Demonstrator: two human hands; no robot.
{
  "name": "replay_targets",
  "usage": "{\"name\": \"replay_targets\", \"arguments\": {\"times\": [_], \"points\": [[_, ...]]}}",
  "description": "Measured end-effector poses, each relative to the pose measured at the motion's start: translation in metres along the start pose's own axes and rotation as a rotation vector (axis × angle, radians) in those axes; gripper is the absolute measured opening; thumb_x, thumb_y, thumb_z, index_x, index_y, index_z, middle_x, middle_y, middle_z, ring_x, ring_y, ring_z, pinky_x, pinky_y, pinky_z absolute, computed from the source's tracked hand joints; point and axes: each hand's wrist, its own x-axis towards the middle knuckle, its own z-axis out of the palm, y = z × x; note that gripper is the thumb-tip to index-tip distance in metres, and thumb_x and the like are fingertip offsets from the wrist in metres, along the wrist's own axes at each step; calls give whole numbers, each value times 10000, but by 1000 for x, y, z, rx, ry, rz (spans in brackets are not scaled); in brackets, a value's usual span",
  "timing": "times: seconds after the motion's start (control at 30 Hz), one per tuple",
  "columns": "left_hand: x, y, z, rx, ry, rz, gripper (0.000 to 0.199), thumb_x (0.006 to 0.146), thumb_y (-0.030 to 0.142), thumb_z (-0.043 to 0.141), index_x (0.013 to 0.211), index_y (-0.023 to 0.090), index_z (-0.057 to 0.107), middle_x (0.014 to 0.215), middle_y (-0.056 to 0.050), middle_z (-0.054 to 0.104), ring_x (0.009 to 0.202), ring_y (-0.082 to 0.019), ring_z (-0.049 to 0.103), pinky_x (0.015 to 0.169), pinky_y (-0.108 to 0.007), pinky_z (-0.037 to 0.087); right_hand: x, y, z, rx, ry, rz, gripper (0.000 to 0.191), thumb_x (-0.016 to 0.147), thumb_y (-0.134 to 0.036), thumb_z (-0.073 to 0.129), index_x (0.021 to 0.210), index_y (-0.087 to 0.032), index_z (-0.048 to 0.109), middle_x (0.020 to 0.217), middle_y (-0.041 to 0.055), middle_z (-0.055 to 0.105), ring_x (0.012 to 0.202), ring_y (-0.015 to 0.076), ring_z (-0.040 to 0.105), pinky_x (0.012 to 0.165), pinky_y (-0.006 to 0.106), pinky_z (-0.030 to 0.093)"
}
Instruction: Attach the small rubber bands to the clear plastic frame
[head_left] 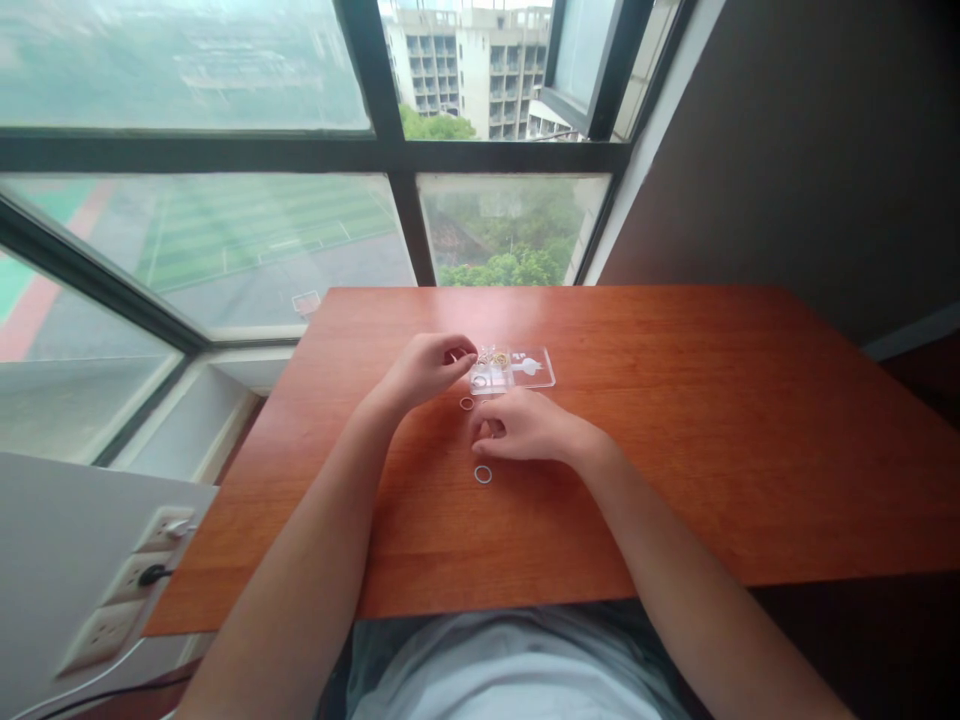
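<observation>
A small clear compartment box [491, 378] with its transparent lid [536, 368] folded open to the right lies on the table; small rings and bits sit in its compartments. My left hand [435, 368] is at the box's left edge, fingers curled and close together; what they hold, if anything, is too small to tell. Just in front of the box, my right hand [521, 425] has its thumb and fingers curled toward each other over the table, their tips partly hidden. One small ring [466, 404] lies left of it, and a pale ring [483, 475] lies nearer to me.
The reddish-brown wooden table [712, 430] extends far to the right. Behind it stand dark-framed windows [405, 155]. At the lower left, wall sockets [131, 578] with plugs and cables are beside the table's edge.
</observation>
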Motion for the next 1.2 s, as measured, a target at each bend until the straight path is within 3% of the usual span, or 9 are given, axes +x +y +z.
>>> {"name": "replay_targets", "arguments": {"times": [0.13,0.43,0.6,0.77,0.9,1.07,1.2], "points": [[0,-2,0,-1,-1,-10,231,847,323,586,889,148,730,773,-37,714,665,-130,587,603,-223,420,-2,-9,-1,8,-133,-20,99,760,-255,696,844,-242,747,796,-36,701,711,105,583,592,205,351],[0,-2,1,-10,2,0,217,839,314,587,875,154,729,772,-35,713,661,-130,579,603,-225,415,4,-7,2,-390,54,134,226,882,-245,526,936,-231,745,898,75,738,788,214,649,641,283,379],[0,0,0,-4,1,7,212,838,311,589,867,154,728,767,-33,711,654,-128,580,601,-223,416,6,-9,3,-422,50,175,231,885,-255,518,947,-207,735,920,97,736,801,231,660,654,288,401],[0,1,0,5,1,9,216,840,313,587,863,151,729,763,-33,714,649,-127,582,598,-221,414,5,-4,3,-300,65,140,170,832,-251,572,875,-225,735,850,51,728,727,185,625,603,260,358],[0,1,0,0,9,20,224,840,322,586,848,148,727,753,-33,712,644,-124,582,596,-219,413,7,3,1,-66,242,114,138,819,-255,604,858,-209,728,714,-6,670,651,122,564,606,224,349],[0,2,0,-17,5,23,238,844,335,588,855,144,730,750,-39,711,643,-126,577,588,-219,409,11,12,-4,114,600,208,170,834,-273,588,892,-186,722,569,-56,533,538,90,467,591,203,356],[1,5,1,-67,-10,19,238,847,342,601,863,142,729,747,-35,701,644,-121,564,588,-218,406,11,19,-6,108,710,294,158,820,-271,603,880,-184,722,568,-51,543,546,100,488,605,211,373]]}}
